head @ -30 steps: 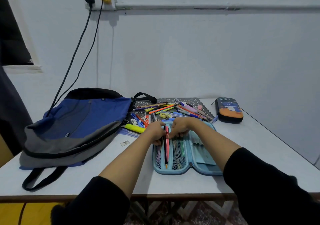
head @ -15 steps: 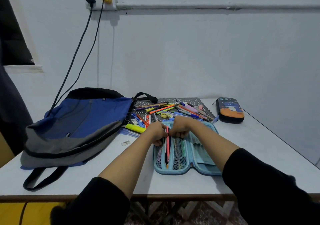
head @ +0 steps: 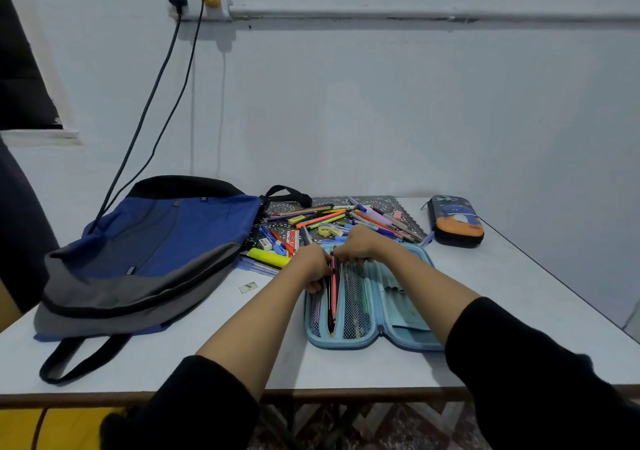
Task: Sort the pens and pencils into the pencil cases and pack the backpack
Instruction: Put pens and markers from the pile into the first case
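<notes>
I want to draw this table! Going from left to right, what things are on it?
blue and grey backpack → yellow highlighter → open light blue pencil case → dark pencil case with an orange picture

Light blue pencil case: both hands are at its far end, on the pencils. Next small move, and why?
Probably push the pink pencil and the dark pencil down until they seat in the light blue pencil case, then let go. The right hand pinches their far ends and the left hand grips the case beside them. Loose pens wait behind.
</notes>
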